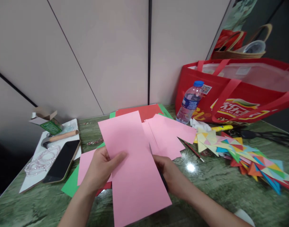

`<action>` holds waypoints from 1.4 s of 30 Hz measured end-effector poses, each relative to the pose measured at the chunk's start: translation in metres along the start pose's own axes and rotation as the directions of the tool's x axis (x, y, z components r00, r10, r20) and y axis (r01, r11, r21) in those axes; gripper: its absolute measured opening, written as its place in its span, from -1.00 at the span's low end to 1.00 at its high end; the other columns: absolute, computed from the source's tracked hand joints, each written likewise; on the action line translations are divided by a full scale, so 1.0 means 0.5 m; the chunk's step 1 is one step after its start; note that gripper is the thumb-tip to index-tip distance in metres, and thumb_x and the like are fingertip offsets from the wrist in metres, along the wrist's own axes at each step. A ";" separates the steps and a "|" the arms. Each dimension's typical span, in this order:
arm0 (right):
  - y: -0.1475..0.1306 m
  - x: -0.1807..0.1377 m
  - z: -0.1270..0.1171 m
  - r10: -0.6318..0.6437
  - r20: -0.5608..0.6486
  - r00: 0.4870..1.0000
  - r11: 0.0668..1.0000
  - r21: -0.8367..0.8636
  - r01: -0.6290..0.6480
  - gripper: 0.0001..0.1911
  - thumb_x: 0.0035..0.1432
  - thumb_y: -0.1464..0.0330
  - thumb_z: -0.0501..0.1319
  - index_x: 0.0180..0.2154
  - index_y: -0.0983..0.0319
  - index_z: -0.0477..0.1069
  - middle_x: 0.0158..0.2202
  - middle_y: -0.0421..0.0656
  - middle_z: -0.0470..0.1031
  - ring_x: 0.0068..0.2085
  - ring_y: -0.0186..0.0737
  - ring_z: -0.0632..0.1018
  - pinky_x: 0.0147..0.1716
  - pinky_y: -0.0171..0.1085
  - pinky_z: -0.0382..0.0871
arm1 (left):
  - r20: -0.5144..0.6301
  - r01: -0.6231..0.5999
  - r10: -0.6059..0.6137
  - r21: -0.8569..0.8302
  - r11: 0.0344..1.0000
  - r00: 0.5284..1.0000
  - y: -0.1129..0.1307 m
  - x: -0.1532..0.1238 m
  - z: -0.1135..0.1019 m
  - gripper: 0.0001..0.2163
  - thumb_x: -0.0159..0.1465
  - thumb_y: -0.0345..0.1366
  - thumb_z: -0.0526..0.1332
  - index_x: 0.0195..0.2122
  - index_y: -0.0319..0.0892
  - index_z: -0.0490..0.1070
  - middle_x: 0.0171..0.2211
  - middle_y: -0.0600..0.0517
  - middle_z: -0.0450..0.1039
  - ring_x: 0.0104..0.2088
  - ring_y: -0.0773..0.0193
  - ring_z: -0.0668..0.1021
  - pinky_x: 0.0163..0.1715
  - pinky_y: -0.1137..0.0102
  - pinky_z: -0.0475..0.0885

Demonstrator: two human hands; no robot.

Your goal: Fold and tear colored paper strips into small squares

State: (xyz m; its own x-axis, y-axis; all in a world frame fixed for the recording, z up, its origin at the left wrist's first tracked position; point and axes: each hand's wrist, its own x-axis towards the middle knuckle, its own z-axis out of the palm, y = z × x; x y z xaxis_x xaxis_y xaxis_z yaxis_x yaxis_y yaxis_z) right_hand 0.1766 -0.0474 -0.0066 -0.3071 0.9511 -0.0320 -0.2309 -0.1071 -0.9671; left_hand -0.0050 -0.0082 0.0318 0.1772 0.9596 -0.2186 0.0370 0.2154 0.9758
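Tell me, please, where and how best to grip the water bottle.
Probably around the middle of the water bottle, approaching from the front left: it stands on its base with a round body to wrap, while the red bag crowds it behind and on the right.

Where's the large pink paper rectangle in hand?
Centre of the head view, above the green marbled table: the large pink paper rectangle is in the left hand, with the right hand at its right edge.

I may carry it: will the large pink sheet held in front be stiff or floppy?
Probably fairly stiff for paper: the pink sheet spreads nearly flat from the left hand. Likely light, being thin; its free near end might bend.
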 end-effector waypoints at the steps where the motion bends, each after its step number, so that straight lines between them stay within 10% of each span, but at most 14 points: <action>1: 0.000 0.000 0.001 0.004 -0.007 1.000 1.000 0.003 -0.004 -0.79 -0.16 0.35 0.28 -0.37 0.25 0.49 -0.49 -0.25 0.51 -0.48 -0.31 0.44 -0.47 -0.31 0.34 | 0.003 0.000 0.000 -0.003 1.000 1.000 0.000 0.000 0.000 -0.83 -0.01 -0.28 0.33 -0.40 -0.25 0.48 -0.47 -0.03 0.56 -0.52 0.23 0.56 -0.57 0.43 0.47; 42: 0.009 0.001 -0.002 0.017 -0.075 0.997 1.000 0.021 -0.015 -0.87 -0.20 0.43 0.28 -0.47 0.26 0.41 -0.48 -0.26 0.51 -0.44 -0.30 0.47 -0.45 -0.32 0.35 | 0.066 -0.061 0.050 0.184 0.981 0.997 -0.008 -0.002 -0.002 -0.86 0.00 -0.25 0.30 -0.49 -0.23 0.49 -0.52 -0.04 0.52 -0.57 0.25 0.51 -0.63 0.44 0.41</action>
State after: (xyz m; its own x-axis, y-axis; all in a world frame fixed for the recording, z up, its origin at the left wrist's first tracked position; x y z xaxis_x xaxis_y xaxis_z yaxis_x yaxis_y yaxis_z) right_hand 0.1763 -0.0469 -0.0110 -0.2409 0.9682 -0.0670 -0.2457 -0.1276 -0.9609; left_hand -0.0063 -0.0097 0.0280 0.2436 0.9550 -0.1690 0.2061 0.1193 0.9712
